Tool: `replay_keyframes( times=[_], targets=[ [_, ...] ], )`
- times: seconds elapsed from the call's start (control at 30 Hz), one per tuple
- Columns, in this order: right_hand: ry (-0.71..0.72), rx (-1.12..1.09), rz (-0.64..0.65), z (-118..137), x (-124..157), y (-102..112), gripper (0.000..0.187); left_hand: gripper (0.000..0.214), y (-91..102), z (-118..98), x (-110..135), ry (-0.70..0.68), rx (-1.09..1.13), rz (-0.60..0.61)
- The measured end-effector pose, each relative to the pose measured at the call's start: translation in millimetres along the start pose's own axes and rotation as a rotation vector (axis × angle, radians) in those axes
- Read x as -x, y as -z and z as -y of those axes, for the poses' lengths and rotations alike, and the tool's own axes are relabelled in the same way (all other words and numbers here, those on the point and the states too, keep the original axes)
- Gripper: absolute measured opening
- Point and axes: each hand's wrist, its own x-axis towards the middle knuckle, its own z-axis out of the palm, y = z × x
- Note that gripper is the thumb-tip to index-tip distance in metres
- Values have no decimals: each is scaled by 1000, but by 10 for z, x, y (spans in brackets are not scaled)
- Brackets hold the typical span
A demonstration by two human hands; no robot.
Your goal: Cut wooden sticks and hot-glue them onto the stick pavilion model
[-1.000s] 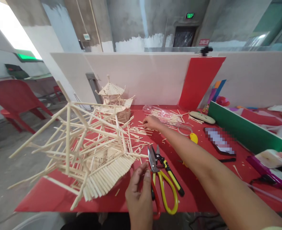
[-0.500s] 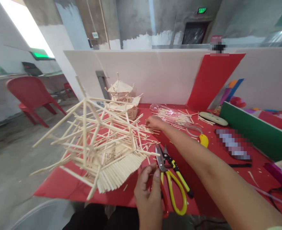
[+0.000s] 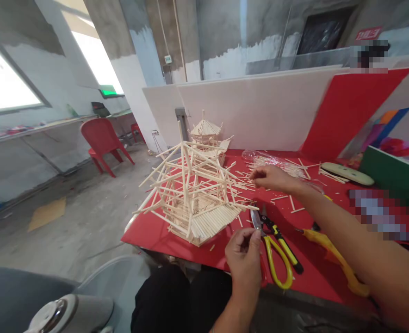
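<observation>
My right hand [image 3: 269, 178] reaches across to the loose wooden sticks [image 3: 242, 184], its fingers bent together; whatever may be between them is too small to make out. Lower down, my left hand [image 3: 244, 256] hovers near the table's front edge, thumb and fingers curled in, their contents hidden. Just left of it stands a pagoda-like stick model [image 3: 190, 185] with an open roof frame and a slatted eave. Yellow-handled scissors [image 3: 272, 252] and black-and-yellow pliers [image 3: 282, 243] lie beside my left hand. A red handle [image 3: 263, 273] shows partly behind that hand.
A more complete stick pagoda [image 3: 206, 134] stands behind. A plastic bag of sticks [image 3: 274, 163] lies at the back. A yellow glue gun [image 3: 339, 263] rests under my right forearm. Below left are a bin [image 3: 121, 277] and a silver flask [image 3: 72, 312]. A green board [image 3: 392, 185] borders the right.
The view has swung left and drawn back, so things sit farther right and the bin and flask show more. My right hand remains at the sticks; my left stays by the scissors.
</observation>
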Motion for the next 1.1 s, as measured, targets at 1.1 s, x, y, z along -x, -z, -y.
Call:
replay_keyframes(
  times=[1.1],
  targets=[
    [-457, 148, -200, 540, 1742, -1197, 78, 36, 498, -317, 234, 353, 372, 20]
  ],
)
